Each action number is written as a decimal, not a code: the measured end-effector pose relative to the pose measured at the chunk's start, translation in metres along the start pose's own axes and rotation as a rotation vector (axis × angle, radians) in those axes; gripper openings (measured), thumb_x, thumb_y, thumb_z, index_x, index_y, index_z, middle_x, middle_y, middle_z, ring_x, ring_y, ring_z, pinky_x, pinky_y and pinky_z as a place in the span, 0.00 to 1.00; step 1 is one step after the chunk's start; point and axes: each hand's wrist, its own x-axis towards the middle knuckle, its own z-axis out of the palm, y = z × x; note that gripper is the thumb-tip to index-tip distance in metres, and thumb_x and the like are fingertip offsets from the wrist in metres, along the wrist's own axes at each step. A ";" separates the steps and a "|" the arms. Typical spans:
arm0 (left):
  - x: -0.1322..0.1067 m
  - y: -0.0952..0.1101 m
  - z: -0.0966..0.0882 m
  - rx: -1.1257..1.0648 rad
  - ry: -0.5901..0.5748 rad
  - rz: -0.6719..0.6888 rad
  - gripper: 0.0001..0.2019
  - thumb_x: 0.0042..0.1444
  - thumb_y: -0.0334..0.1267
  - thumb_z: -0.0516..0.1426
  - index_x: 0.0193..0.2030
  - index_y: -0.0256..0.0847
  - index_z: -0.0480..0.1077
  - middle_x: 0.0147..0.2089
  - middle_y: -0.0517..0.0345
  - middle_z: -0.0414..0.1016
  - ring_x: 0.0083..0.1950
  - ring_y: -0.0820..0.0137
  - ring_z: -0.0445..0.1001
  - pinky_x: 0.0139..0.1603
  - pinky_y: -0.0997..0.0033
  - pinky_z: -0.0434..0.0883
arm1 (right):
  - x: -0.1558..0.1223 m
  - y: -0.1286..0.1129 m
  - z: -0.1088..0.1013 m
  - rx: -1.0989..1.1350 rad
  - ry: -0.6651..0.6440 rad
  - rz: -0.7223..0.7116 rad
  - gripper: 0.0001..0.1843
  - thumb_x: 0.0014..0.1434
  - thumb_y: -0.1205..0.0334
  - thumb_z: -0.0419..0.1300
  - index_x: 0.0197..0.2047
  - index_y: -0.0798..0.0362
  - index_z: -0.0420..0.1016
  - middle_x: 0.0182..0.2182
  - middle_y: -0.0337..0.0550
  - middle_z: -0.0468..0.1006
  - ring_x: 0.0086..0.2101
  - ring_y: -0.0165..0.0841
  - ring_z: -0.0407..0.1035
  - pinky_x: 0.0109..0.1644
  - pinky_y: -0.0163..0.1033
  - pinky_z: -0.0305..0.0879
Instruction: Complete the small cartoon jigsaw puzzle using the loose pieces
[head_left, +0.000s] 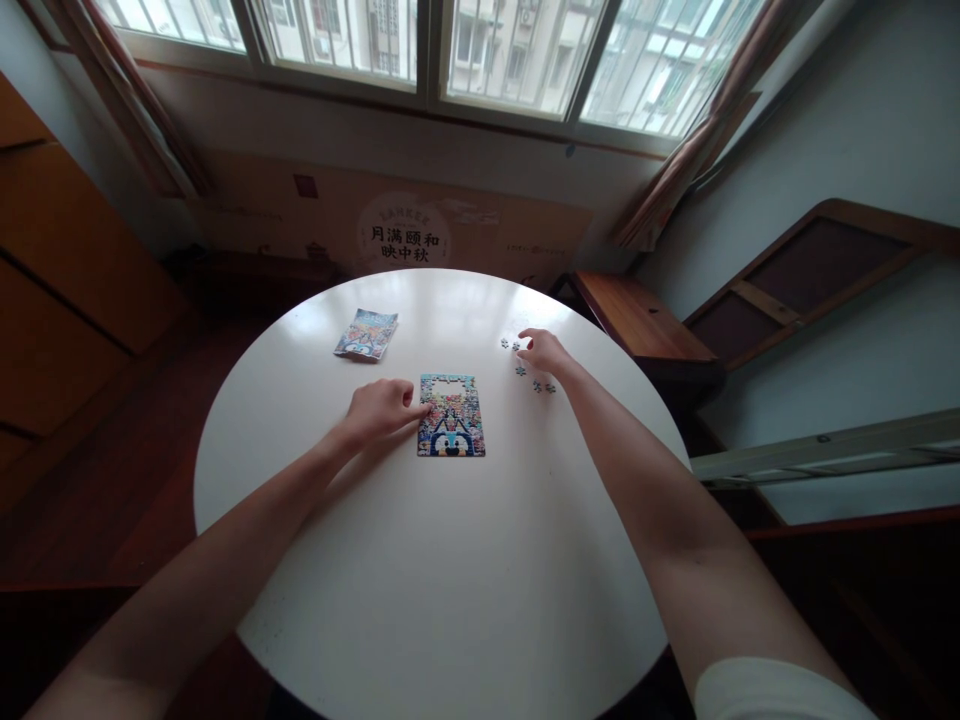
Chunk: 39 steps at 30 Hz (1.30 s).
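A small rectangular jigsaw puzzle (451, 420) with a colourful cartoon picture lies on the white table, its upper part showing a pale gap. My left hand (381, 408) rests at its left edge, one digit stretched onto the puzzle and the other fingers curled in, with nothing visible in them. Further right, my right hand (543, 350) hovers by several loose puzzle pieces (520, 371). Its thumb and index finger are apart, and one piece (516, 347) lies close to the fingertips. I see nothing held in this hand.
A crumpled printed packet (366, 335) lies at the table's back left. The round white table (420, 600) has a curved edge all round. Beyond it stand a wooden bench (637, 318) on the right and orange-brown cabinets (67, 260) on the left, with windows behind.
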 end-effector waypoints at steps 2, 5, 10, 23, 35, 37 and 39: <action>0.000 0.001 -0.001 -0.001 -0.004 -0.002 0.26 0.52 0.66 0.53 0.25 0.42 0.65 0.29 0.54 0.75 0.30 0.66 0.69 0.30 0.69 0.52 | 0.003 0.001 0.007 -0.005 0.006 0.021 0.27 0.56 0.68 0.62 0.60 0.53 0.73 0.46 0.51 0.77 0.42 0.38 0.73 0.47 0.39 0.69; 0.000 0.002 -0.002 -0.006 -0.003 -0.007 0.26 0.51 0.66 0.53 0.25 0.42 0.65 0.29 0.54 0.76 0.30 0.66 0.70 0.30 0.69 0.52 | 0.005 0.002 0.012 -0.029 0.008 0.025 0.26 0.56 0.72 0.59 0.58 0.53 0.74 0.48 0.51 0.76 0.43 0.39 0.74 0.48 0.39 0.69; 0.001 0.000 0.001 -0.006 0.013 0.001 0.26 0.51 0.66 0.53 0.25 0.42 0.65 0.29 0.55 0.75 0.29 0.67 0.69 0.29 0.69 0.51 | 0.001 0.002 0.008 -0.051 0.017 0.017 0.19 0.58 0.70 0.57 0.50 0.52 0.80 0.44 0.50 0.78 0.42 0.39 0.74 0.47 0.39 0.69; 0.002 -0.003 0.001 0.000 0.008 0.007 0.26 0.52 0.66 0.53 0.26 0.42 0.65 0.29 0.54 0.76 0.31 0.66 0.70 0.30 0.69 0.52 | -0.004 0.003 0.002 -0.038 0.079 0.035 0.15 0.59 0.61 0.62 0.49 0.52 0.78 0.43 0.48 0.78 0.41 0.36 0.72 0.45 0.39 0.68; 0.000 0.007 -0.001 -0.003 -0.013 -0.020 0.25 0.52 0.65 0.53 0.26 0.42 0.65 0.29 0.54 0.75 0.30 0.66 0.69 0.29 0.69 0.52 | 0.003 -0.025 0.015 -0.130 0.077 0.067 0.16 0.63 0.54 0.58 0.50 0.49 0.80 0.53 0.54 0.71 0.55 0.50 0.63 0.58 0.51 0.61; -0.001 0.008 -0.001 -0.003 -0.010 -0.017 0.26 0.52 0.66 0.52 0.26 0.42 0.66 0.29 0.54 0.75 0.29 0.66 0.69 0.29 0.69 0.51 | 0.005 -0.024 0.017 -0.110 0.060 0.036 0.16 0.63 0.58 0.57 0.52 0.45 0.80 0.53 0.52 0.72 0.55 0.48 0.63 0.58 0.50 0.61; -0.001 0.009 -0.001 -0.001 -0.011 -0.014 0.26 0.52 0.65 0.52 0.27 0.42 0.66 0.29 0.54 0.75 0.30 0.66 0.69 0.29 0.69 0.51 | 0.006 -0.023 0.017 -0.105 0.043 0.002 0.16 0.63 0.62 0.57 0.51 0.43 0.81 0.52 0.49 0.73 0.54 0.47 0.63 0.57 0.48 0.62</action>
